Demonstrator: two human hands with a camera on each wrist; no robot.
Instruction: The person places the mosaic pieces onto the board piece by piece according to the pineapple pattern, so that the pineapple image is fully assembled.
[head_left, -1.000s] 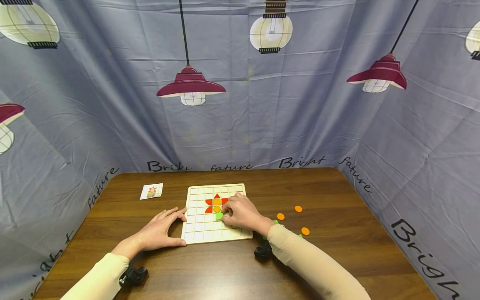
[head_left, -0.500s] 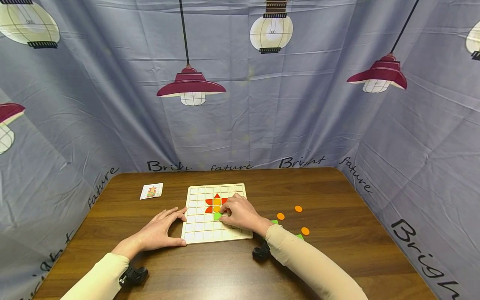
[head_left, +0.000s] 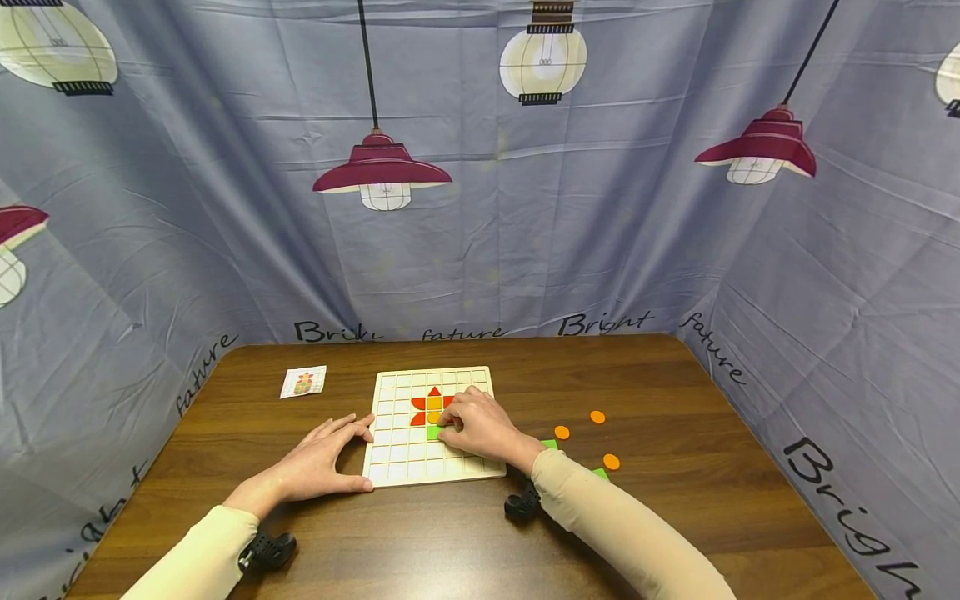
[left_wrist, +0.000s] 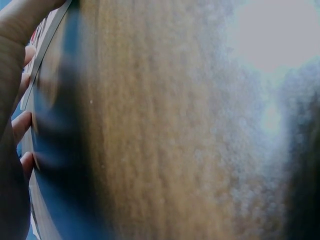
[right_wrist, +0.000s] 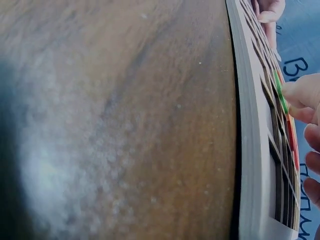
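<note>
A pale gridded board (head_left: 397, 471) lies on the wooden table. On it is a pattern of red pieces, including a triangle (head_left: 435, 391), with an orange square (head_left: 433, 403) and an orange disc (head_left: 433, 417) down the middle. Just below the disc, a green square tile (head_left: 433, 432) sits in the grid, its right side covered by my right hand (head_left: 480, 425), whose thumb and finger pinch it. The right wrist view shows the thumb (right_wrist: 300, 92) against the green tile. My left hand (head_left: 318, 465) rests thumb and fingertips on the board's left edge, fingers spread.
Several loose pieces lie right of the board: orange discs (head_left: 611, 462) and green tiles (head_left: 602, 473), partly hidden by my right sleeve. At the back left is a white card (head_left: 303, 382) printed with a similar pattern. A printed curtain (head_left: 480, 250) stands behind the table.
My right hand has shifted slightly left with the green tile, which now lies straighter beneath the orange disc. The left hand stays on the board's edge.
</note>
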